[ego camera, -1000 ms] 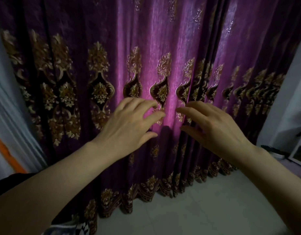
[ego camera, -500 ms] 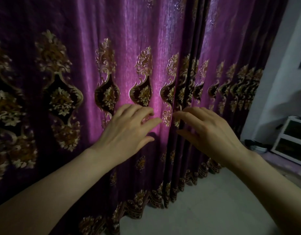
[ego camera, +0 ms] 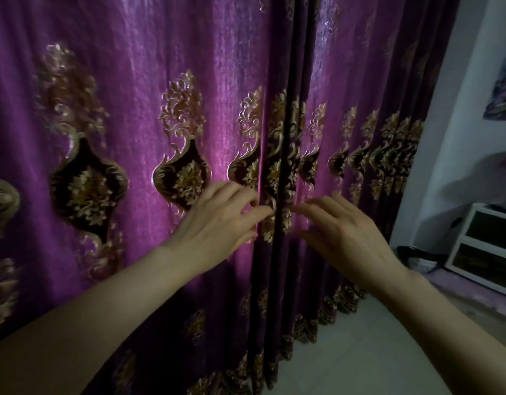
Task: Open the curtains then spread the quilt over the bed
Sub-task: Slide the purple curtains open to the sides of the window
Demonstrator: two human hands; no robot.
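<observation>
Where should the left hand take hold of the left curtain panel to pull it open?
By its inner vertical edge, at the dark seam where the panels meet. The left hand comes from the room side, fingers hooking behind that fold, then pulls left. The right hand mirrors it.

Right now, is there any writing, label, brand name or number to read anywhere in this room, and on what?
None can be read.
Purple curtains: gold floral embroidery only, no letters.
Picture on the wall: blurred and cut by the frame edge; any text cannot be told.
White shelf unit: no label visible.
Dark object on the floor: too dim to tell.
Left hand and right hand: nothing written on them.
</observation>
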